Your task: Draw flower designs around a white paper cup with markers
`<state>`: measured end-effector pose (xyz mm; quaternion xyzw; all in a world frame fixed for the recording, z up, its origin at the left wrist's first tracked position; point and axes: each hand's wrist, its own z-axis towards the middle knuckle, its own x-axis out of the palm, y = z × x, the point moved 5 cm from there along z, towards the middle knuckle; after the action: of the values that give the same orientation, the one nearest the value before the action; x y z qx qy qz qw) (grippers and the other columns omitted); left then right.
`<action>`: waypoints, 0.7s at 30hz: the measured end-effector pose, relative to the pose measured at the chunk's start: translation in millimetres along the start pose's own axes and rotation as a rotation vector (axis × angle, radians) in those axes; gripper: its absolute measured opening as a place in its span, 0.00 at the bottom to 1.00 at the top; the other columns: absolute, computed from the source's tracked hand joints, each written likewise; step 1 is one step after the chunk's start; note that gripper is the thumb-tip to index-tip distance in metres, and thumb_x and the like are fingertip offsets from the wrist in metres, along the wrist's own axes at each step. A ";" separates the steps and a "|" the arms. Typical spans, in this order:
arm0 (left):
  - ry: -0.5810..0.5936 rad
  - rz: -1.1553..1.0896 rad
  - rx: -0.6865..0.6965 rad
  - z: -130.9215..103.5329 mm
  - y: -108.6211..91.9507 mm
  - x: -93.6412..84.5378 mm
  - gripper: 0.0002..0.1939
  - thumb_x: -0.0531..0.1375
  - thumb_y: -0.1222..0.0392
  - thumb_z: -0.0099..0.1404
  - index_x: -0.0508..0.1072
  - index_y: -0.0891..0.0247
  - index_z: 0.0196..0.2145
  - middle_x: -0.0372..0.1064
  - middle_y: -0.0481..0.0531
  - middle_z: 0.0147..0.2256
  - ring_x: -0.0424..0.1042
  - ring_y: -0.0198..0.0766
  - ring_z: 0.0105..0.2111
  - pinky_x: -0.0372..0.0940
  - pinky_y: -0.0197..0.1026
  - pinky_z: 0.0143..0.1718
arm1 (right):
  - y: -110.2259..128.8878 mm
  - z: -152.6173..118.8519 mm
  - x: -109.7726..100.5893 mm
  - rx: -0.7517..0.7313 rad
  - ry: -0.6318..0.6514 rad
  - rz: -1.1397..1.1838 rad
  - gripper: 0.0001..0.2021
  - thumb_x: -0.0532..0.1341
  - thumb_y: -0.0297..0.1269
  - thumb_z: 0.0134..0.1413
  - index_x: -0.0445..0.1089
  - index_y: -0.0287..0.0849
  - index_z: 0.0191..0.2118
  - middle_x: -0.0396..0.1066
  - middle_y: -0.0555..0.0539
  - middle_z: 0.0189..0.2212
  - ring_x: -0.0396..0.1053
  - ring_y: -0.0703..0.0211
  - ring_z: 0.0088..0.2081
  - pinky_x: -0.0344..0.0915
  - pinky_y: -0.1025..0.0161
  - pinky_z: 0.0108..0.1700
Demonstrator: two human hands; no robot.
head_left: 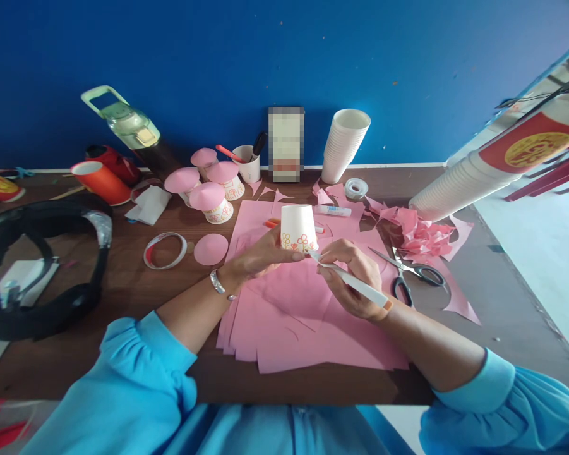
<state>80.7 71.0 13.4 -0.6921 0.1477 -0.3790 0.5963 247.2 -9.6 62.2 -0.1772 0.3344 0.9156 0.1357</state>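
My left hand [264, 254] is closed around the lower part of a white paper cup [297, 224], held upside down above the pink sheets. Orange and red flowers are drawn along its lower rim. A white marker [360, 285] with an orange end is pinched in my right hand [353, 278], its tip close to that rim; whether it touches, I cannot tell. Under both hands lies a stack of pink paper [284, 316]. Finished-looking cups with pink cone tops, one of them a flowered cup [216, 210], stand to the left.
Scissors [410, 272] and crumpled pink scraps [421, 230] lie at right, near a leaning cup stack [473, 174]. Another cup stack [345, 145] stands behind. A tape roll [165, 251], bottle [132, 129] and black headset [92, 272] are at left. A glue stick [334, 210] lies on the paper.
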 end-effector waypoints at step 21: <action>-0.023 0.049 -0.069 -1.0 0.8 0.7 0.26 0.81 0.54 0.56 0.78 0.63 0.48 0.80 0.54 0.43 0.79 0.44 0.44 0.71 0.47 0.48 | -1.6 0.2 3.1 0.017 0.022 0.005 0.07 0.61 0.29 0.70 0.69 0.48 0.48 0.75 0.49 0.36 0.77 0.58 0.35 0.76 0.61 0.37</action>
<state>80.6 69.7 12.8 -0.7127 0.1706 -0.3509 0.5830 244.9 -7.9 60.2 -0.1854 0.3441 0.9110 0.1312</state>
